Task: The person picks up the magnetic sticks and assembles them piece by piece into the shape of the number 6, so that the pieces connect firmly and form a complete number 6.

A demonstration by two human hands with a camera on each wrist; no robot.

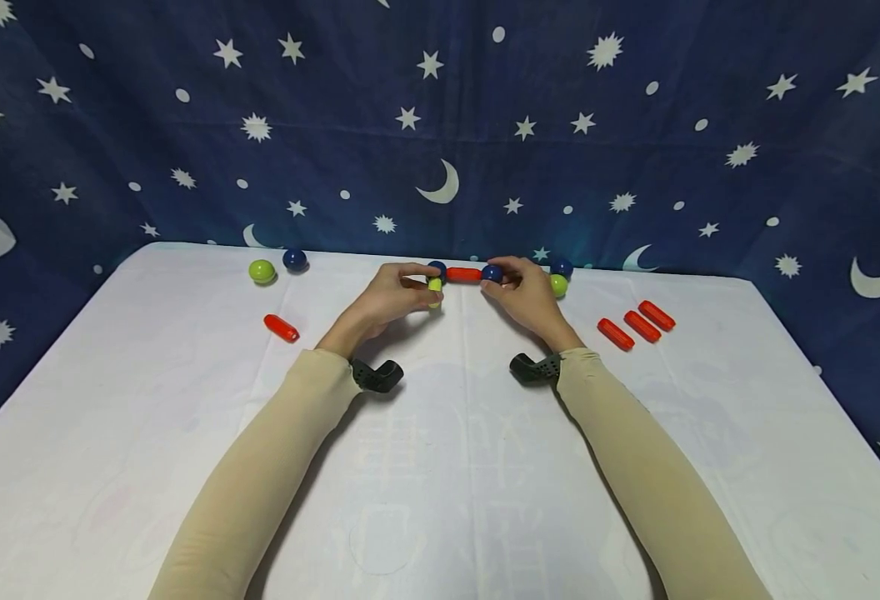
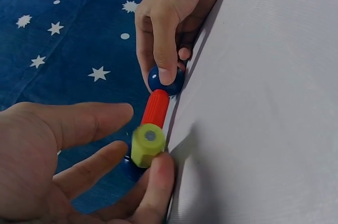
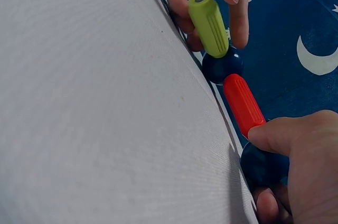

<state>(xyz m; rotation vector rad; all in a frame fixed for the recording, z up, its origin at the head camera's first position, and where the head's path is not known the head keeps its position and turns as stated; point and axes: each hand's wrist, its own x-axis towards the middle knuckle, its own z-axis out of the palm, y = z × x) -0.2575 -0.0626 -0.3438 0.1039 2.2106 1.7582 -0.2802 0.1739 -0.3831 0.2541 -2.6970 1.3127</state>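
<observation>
My right hand (image 1: 530, 300) pinches a dark blue ball (image 1: 492, 273) between thumb and fingers at the table's far edge. From that ball a ridged red stick (image 3: 243, 105) runs left to a second blue ball (image 3: 223, 66). A yellow-green stick (image 2: 148, 145), with a grey disc in its end, sticks out from the second ball towards the person. My left hand (image 1: 395, 298) is around this stick with its fingers spread. One fingertip is right at the stick's side, while the upper fingers stand apart from it in the left wrist view.
On the left lie a green ball (image 1: 262, 272), a blue ball (image 1: 295, 260) and a red stick (image 1: 281, 327). Beyond the right hand are another blue ball (image 1: 562, 267) and green ball (image 1: 558, 286). Three red sticks (image 1: 642, 326) lie farther right. A star-patterned curtain (image 1: 440, 125) hangs behind the white table (image 1: 440, 467).
</observation>
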